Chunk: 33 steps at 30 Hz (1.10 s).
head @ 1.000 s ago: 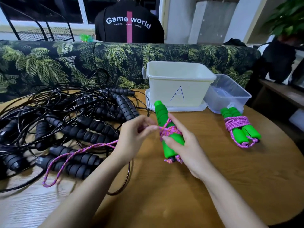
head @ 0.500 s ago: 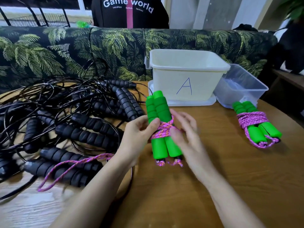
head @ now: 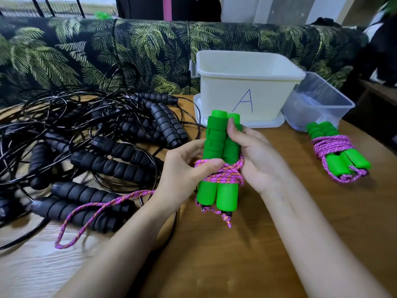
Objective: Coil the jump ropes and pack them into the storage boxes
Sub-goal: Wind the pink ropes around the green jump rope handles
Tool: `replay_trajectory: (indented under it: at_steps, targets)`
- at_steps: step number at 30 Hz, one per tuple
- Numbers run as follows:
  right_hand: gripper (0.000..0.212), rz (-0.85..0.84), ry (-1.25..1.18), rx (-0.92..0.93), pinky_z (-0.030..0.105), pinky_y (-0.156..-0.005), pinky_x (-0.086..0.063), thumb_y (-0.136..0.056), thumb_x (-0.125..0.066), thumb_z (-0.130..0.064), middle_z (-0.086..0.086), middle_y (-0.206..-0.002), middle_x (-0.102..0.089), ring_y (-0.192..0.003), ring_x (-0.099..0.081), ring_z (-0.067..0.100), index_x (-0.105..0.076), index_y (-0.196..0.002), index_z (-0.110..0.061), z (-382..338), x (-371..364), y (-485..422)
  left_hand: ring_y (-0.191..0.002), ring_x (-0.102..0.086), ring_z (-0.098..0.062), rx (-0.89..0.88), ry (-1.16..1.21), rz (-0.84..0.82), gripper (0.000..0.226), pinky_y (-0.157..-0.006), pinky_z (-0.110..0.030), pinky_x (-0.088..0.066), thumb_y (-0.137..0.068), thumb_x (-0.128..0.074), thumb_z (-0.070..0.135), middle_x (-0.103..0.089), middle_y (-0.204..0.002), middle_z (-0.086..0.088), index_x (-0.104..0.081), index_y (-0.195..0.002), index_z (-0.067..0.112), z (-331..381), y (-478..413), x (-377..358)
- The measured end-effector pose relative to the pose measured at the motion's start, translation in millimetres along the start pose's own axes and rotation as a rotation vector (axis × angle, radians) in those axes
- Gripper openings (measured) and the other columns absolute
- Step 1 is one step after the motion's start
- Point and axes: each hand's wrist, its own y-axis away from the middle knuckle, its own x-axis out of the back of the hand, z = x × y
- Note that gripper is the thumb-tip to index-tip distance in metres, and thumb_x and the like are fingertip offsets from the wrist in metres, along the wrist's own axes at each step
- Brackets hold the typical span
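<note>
Toward the far side of the desk (head: 279,244), a cream box marked A (head: 247,82) is seen standing on a flat white lid (head: 277,122), with a clear box (head: 318,104) just beside it on the right. The cream box's inside is hidden by its near wall, and the clear box's contents cannot be told.

Near the middle, just above the desk, a green-handled jump rope (head: 219,158) is held. Its two handles are kept side by side, long axis running near to far, tops pointed toward the cream box. A pink cord (head: 227,175) is wound around their middle.

The left hand (head: 182,171) is clasped on the wraps, thumb pressed over the cord. The right hand (head: 257,160) is curled around the handles.

A loose cord tail (head: 96,209) is trailed left over a pile of black ropes (head: 96,151). A finished green bundle (head: 335,153) is laid near the clear box.
</note>
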Motion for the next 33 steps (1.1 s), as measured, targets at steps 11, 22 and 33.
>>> replay_trajectory:
  at_steps: [11, 22, 33]
  targets:
    - [0.07, 0.211, 0.787, 0.291, 0.022, -0.093, -0.048, -0.085, -0.067, -0.053, -0.007, -0.132, -0.051, -0.114, -0.057, 0.005, -0.04, -0.145, -0.027, 10, 17, 9, -0.086, -0.071, -0.015, 0.16, 0.079, 0.043, 0.04, -0.072, -0.027, -0.057, -0.075, -0.079, 0.027, -0.077, -0.097, -0.005, -0.07, -0.114, 0.019, 2, -3, 8]
    - [0.07, 0.222, 1.253, 0.509, 0.019, -0.103, -0.035, -0.087, -0.067, -0.043, -0.006, -0.147, -0.048, -0.134, -0.041, 0.011, -0.04, -0.149, -0.022, 56, 27, 28, -0.097, -0.07, -0.016, 0.175, 0.11, -0.111, 0.047, -0.078, -0.029, -0.058, -0.079, -0.068, 0.012, -0.074, -0.109, -0.006, -0.06, -0.126, 0.013, -1, -10, 25]
    - [0.084, 0.363, 1.312, 0.594, 0.029, -0.083, -0.049, -0.071, -0.077, -0.036, -0.001, -0.129, -0.055, -0.111, -0.056, 0.015, -0.044, -0.146, -0.016, 63, 21, 32, -0.078, -0.064, -0.022, 0.006, -0.099, -0.039, 0.048, -0.081, -0.044, -0.058, -0.081, -0.073, 0.014, -0.067, -0.098, -0.008, -0.062, -0.127, 0.008, -2, -8, 17]
